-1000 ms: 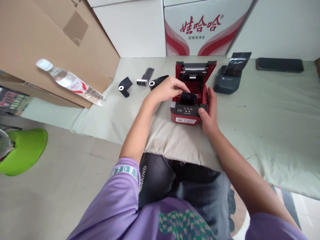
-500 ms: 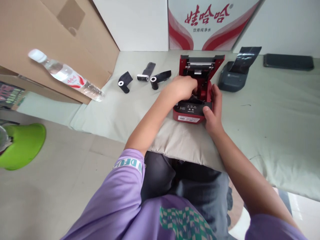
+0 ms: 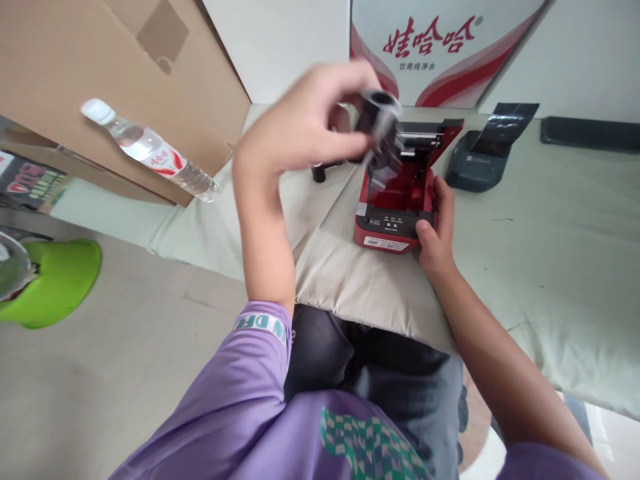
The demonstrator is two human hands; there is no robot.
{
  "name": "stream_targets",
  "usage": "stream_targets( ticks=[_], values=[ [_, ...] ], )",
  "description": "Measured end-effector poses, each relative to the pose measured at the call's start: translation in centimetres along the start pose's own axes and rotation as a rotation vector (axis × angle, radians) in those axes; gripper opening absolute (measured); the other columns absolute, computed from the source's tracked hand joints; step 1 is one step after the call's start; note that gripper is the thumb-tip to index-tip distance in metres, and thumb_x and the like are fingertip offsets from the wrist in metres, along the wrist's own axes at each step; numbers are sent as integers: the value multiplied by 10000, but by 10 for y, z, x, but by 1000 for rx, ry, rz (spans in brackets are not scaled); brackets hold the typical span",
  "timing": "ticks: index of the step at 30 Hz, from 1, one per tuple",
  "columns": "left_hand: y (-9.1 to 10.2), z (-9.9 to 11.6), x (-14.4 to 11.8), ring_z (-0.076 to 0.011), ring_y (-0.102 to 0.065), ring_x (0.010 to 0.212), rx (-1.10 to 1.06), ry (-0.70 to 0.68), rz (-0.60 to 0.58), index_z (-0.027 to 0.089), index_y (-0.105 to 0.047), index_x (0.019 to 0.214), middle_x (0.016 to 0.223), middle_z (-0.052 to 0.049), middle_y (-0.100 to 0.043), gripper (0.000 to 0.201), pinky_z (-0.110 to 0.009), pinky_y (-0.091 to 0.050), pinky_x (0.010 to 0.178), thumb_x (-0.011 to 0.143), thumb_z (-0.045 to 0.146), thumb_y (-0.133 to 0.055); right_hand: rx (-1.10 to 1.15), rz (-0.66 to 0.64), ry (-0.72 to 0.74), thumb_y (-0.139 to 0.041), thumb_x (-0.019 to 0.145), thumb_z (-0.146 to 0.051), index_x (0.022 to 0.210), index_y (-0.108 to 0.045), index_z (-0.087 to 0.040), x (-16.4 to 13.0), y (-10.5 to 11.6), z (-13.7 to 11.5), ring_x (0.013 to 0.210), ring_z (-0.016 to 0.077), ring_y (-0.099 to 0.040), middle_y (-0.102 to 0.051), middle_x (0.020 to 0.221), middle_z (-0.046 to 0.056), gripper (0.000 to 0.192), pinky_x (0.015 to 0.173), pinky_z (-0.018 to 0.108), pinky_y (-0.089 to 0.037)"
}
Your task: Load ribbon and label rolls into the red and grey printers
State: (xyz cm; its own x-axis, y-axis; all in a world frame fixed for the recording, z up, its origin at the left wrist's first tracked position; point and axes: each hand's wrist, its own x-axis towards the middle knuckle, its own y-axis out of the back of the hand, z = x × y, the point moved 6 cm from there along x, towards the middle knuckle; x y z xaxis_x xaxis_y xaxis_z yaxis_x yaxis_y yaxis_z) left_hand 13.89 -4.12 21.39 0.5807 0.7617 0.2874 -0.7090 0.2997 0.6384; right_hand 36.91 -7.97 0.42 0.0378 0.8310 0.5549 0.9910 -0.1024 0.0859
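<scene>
A small red printer [image 3: 395, 213] sits with its lid up on a beige pad [image 3: 360, 280] in front of me. My left hand [image 3: 305, 127] is raised above it and grips a black roll [image 3: 380, 120], blurred by motion, with a loose tail hanging down. The printer's red bay looks empty. My right hand [image 3: 436, 230] clasps the printer's front right corner, thumb on the front edge.
A dark grey printer [image 3: 475, 163] with black film stands to the right, a flat black device [image 3: 590, 132] farther right. Another black roll [image 3: 319, 173] lies behind my left arm. A water bottle [image 3: 150, 150] leans on cardboard at left. A green object [image 3: 50, 283] sits on the floor.
My left hand has lifted the black roll out of the red printer's bay and up into the air. My right hand has stayed on the printer's corner.
</scene>
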Motion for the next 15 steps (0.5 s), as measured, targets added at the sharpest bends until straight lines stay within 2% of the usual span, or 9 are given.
stream_targets(
  ticks=[2, 3, 4, 5, 6, 8, 11, 13, 15],
  values=[
    [40, -25, -11, -149, -729, 1028, -95, -102, 269, 209, -573, 1086, 958, 77, -685, 217, -361, -556, 888, 926, 61, -585, 20, -14, 14, -661, 844, -834, 1623, -458, -396, 0, -1, -1, 1622, 366, -448, -492, 1705, 46, 917, 1376, 628, -369],
    [59, -43, -15, -127, -717, 938, -120, -140, 414, 224, -563, 1058, 901, 82, -664, 196, -324, -556, 833, 938, 78, -616, 31, -17, 27, -668, 848, -819, 1621, -463, -398, 0, -1, -1, 1619, 365, -453, -491, 1705, 44, 904, 1372, 629, -374],
    [71, -64, -16, -89, -661, 761, -122, -142, 495, 239, -552, 1001, 811, 87, -618, 172, -289, -540, 730, 953, 132, -678, 39, -17, 39, -676, 852, -804, 1618, -469, -401, 1, 0, -2, 1615, 366, -458, -492, 1703, 42, 890, 1367, 633, -380],
    [81, -91, -16, -49, -538, 599, -97, -39, 616, 258, -559, 987, 753, 91, -586, 150, -276, -486, 625, 991, 201, -698, 47, -15, 46, -682, 856, -791, 1616, -473, -404, 1, 0, -1, 1610, 367, -464, -495, 1700, 41, 878, 1363, 636, -385],
    [85, -117, -14, -38, -430, 541, -56, 87, 662, 283, -572, 983, 745, 91, -578, 148, -285, -428, 551, 1008, 217, -703, 51, -15, 49, -685, 859, -782, 1615, -475, -406, 1, 0, 0, 1606, 367, -469, -497, 1697, 42, 870, 1359, 637, -389],
    [85, -154, -11, -68, -386, 590, 57, 271, 777, 256, -521, 832, 710, 67, -525, 287, -323, -361, 553, 984, 263, -763, 53, -15, 49, -688, 861, -775, 1614, -473, -409, 1, 1, 2, 1602, 366, -473, -499, 1695, 42, 865, 1359, 638, -386],
    [71, -176, -9, -91, -315, 706, 277, 395, 916, 219, -317, 697, 689, 59, -365, 562, -328, -337, 707, 893, 239, -843, 37, -17, 42, -685, 849, -788, 1612, -468, -402, 1, 1, 4, 1607, 369, -461, -499, 1697, 44, 882, 1369, 633, -368],
    [56, -188, -6, -100, -300, 752, 289, 487, 901, 217, -284, 698, 689, 62, -346, 603, -313, -328, 775, 864, 193, -864, 29, -18, 37, -685, 845, -788, 1609, -475, -387, 1, 2, 3, 1609, 370, -453, -497, 1703, 55, 888, 1375, 614, -361],
    [43, -200, -3, -113, -346, 787, 237, 528, 854, 226, -365, 729, 695, 69, -404, 513, -303, -340, 823, 873, 191, -856, 29, -24, 29, -692, 855, -760, 1608, -483, -366, 1, 2, 0, 1607, 370, -450, -491, 1711, 74, 875, 1379, 586, -357]
  ],
)
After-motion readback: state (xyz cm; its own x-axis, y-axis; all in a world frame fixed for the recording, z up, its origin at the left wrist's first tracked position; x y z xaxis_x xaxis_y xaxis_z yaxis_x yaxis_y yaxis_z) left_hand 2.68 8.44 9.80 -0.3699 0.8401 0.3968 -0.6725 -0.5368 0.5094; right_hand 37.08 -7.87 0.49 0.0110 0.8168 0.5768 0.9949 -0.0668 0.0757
